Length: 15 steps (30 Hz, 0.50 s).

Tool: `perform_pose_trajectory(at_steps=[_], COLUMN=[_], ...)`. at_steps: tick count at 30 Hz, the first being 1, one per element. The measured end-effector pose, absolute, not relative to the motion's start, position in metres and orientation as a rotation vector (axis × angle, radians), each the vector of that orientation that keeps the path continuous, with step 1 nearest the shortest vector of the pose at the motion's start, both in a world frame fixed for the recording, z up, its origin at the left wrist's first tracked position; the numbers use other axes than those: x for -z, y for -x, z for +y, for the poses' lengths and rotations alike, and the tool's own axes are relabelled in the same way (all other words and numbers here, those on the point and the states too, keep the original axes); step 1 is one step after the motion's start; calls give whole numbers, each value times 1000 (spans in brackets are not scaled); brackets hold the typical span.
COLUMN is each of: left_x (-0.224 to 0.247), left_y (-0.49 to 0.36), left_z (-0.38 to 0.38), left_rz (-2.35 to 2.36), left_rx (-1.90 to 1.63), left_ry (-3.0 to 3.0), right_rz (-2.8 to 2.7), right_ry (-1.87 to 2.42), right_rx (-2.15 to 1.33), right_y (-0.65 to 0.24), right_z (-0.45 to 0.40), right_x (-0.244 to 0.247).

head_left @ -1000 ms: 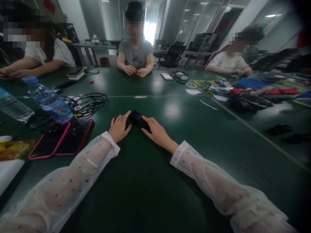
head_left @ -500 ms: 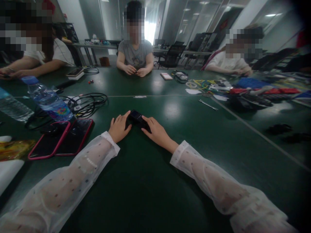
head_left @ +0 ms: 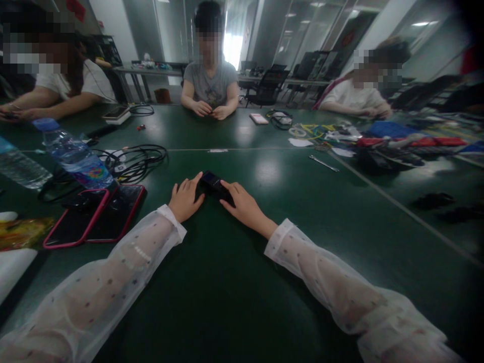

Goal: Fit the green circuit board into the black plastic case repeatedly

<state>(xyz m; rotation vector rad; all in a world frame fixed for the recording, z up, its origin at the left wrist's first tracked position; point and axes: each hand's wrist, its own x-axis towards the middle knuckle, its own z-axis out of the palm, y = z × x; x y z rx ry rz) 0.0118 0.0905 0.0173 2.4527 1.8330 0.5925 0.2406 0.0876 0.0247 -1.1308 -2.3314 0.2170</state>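
Note:
On the green table lies a small black device [head_left: 212, 181] with a dark screen at its far left end; its exact kind is unclear. My left hand [head_left: 185, 199] grips that end, index finger at the far edge and thumb on the near side. From the right, my right hand [head_left: 244, 202] holds the other end, its fingers over the top and thumb along the near side. Part of the device is hidden under the right fingers. Both forearms rest on the table in sheer white sleeves.
At left are two phones in red cases [head_left: 115, 214], water bottles [head_left: 77, 159] and coiled black cables [head_left: 145, 160]. A wrench [head_left: 323, 163] lies right of centre, with tangled wires and a dark bag [head_left: 393, 154] beyond. Three people sit around the table [head_left: 234, 297].

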Motion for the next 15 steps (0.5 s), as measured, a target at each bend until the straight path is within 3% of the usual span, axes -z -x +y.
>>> perform_pose_trajectory(at_steps=[15], left_x=[-16], left_y=[-11], left_z=[91], left_rz=[1837], left_rx=[-584], left_ry=[-2456], right_rz=[-2338], right_ry=[1146], right_rx=[-226], right_y=[-240], right_z=[86], right_x=[-28])
